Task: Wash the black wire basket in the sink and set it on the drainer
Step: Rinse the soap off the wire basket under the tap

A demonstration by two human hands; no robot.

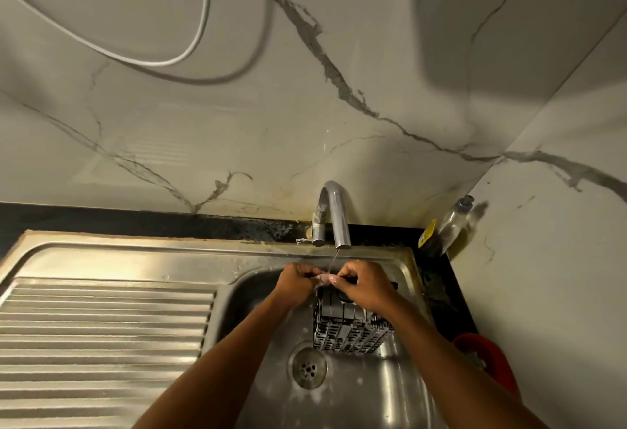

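One black wire basket (pixel 349 326) stands inside the sink (pixel 403 381), beneath one running tap (pixel 336 214). Two hands engaged: left hand (pixel 296 282) and right hand (pixel 365 285) both grip its far rim. One drainer (pixel 101 326) alongside.

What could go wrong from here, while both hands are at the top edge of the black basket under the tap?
1. The left hand and right hand grip only the wet top rim of the black wire basket; it may slip and tip over in the sink.
2. The stream from the tap is thin and lands at the rim, so lower wires may stay unwashed.
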